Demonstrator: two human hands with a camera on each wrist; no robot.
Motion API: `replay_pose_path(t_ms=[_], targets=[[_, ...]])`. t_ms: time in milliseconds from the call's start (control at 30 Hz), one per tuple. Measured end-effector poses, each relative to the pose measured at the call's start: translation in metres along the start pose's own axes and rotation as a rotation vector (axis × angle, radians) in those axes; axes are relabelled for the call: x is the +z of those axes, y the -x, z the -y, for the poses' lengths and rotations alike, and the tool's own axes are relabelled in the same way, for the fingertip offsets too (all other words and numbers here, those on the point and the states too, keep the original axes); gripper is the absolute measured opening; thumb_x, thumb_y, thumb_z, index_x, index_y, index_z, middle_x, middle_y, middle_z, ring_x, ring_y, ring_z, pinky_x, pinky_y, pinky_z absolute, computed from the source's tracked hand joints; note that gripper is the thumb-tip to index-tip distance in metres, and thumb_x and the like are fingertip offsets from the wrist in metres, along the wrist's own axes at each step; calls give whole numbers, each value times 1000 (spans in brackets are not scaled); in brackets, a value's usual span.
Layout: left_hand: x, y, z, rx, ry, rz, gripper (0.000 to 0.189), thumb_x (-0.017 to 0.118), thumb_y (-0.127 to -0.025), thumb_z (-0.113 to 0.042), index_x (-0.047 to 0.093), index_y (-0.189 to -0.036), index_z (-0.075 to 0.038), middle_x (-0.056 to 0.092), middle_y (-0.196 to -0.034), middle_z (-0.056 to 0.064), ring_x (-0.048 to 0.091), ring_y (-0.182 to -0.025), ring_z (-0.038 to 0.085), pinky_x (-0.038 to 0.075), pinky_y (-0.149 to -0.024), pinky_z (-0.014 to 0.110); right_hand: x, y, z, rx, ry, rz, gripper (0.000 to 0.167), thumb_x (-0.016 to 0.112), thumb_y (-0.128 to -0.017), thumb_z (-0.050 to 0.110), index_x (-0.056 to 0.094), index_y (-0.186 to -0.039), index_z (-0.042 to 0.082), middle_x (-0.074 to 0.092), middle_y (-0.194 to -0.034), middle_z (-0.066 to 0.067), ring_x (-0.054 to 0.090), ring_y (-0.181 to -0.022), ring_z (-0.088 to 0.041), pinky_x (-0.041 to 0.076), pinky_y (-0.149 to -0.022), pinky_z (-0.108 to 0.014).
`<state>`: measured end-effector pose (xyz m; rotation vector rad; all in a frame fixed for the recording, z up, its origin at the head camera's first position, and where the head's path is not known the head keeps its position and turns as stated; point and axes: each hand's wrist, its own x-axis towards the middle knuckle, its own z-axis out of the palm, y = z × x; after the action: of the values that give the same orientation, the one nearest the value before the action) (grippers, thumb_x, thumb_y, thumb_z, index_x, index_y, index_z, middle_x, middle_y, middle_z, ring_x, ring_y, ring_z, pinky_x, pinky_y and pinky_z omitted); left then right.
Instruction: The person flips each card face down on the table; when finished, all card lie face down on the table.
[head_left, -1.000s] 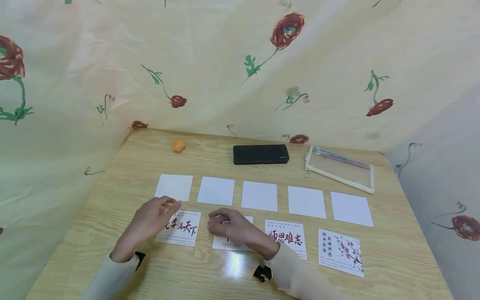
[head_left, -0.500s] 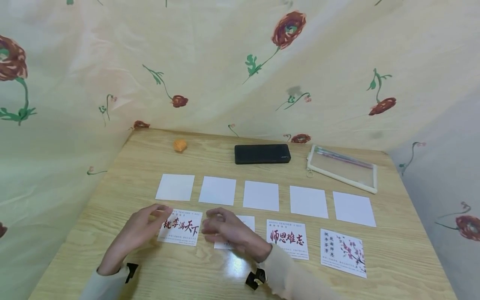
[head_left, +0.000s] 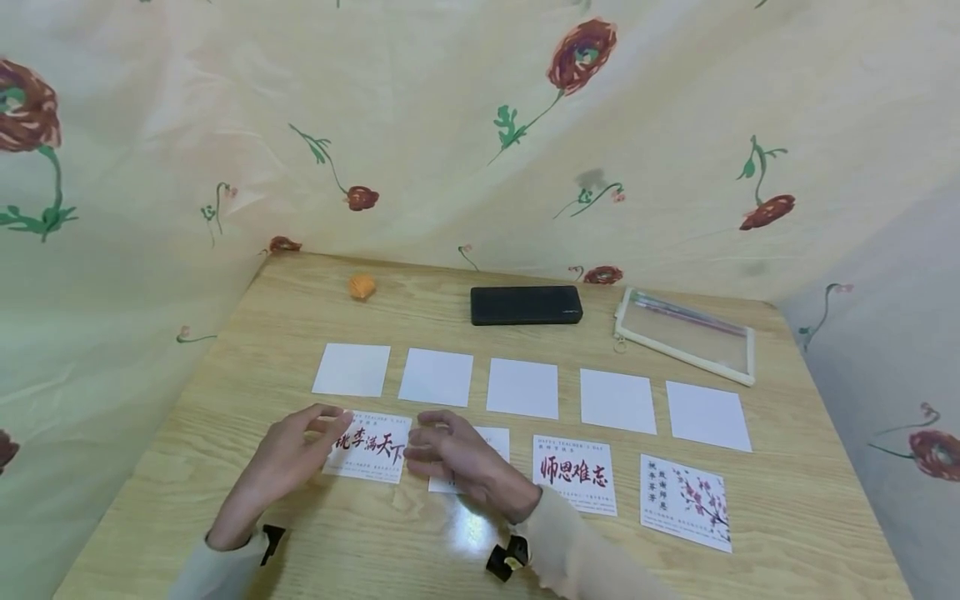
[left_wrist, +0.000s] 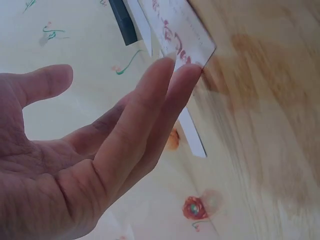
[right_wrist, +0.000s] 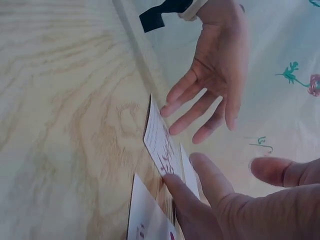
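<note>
A printed card with red lettering lies at the left of the front row, between my two hands. My left hand is at its left edge. In the left wrist view the fingertips meet the card's corner, the fingers are fairly straight and the thumb stands apart. My right hand is at the card's right side, over a second printed card that it partly covers. One right fingertip reaches the first card's edge in the right wrist view, and the thumb is held away. Neither hand grips anything.
To the right lie another red-lettered card and a blossom card. Several blank white cards form a row behind. Farther back are an orange lump, a black case and a clear zip pouch. Floral cloth surrounds the table.
Both hands have come down from the left card's upper side to its two sides. The left card has shifted slightly rightward and turned a little; the other cards stay put.
</note>
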<state>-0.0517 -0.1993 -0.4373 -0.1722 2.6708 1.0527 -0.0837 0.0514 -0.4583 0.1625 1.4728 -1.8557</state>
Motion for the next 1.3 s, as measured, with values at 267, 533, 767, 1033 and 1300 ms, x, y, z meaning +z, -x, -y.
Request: replay_pose_path(t_ms=[267, 533, 767, 1033, 1300], targets=[[5, 0, -1, 19, 51, -18, 56, 53, -107, -52, 63, -137, -6, 68, -133, 28, 72, -115, 45, 62, -90, 53, 9, 5, -3, -49, -43, -75, 61, 65, -97, 7, 40, -152, -4, 55, -144, -27, 66, -123, -33, 58, -103, -32], [7, 4, -1, 33, 62, -37, 52, 55, -107, -48, 65, -135, -5, 71, -129, 26, 73, -112, 44, 62, -90, 53, 11, 5, -8, -70, -63, -82, 61, 60, -98, 5, 37, -153, -6, 52, -148, -28, 62, -128, -35, 54, -112, -38], [10, 6, -5, 39, 49, -26, 54, 57, -105, -51, 65, -136, -6, 69, -134, 25, 72, -114, 44, 62, -91, 53, 13, 3, -11, -114, -58, -82, 59, 57, -99, 5, 34, -153, -8, 51, -148, -30, 63, -125, -35, 55, -109, -41], [17, 7, -14, 64, -20, 4, 60, 62, -100, -57, 66, -137, -9, 69, -138, 18, 68, -123, 40, 55, -99, 58, 8, -3, -6, -167, -14, -68, 45, 54, -102, 3, 51, -145, -7, 62, -139, -26, 70, -109, -20, 59, -102, -32], [22, 4, -17, 70, 104, 100, 68, 67, -97, -58, 56, -147, -14, 64, -143, 18, 73, -114, 30, 61, -88, 44, 13, -18, -12, -223, 49, -39, 38, 66, -99, 4, 62, -134, -7, 73, -125, -24, 74, -97, -14, 62, -93, -31]])
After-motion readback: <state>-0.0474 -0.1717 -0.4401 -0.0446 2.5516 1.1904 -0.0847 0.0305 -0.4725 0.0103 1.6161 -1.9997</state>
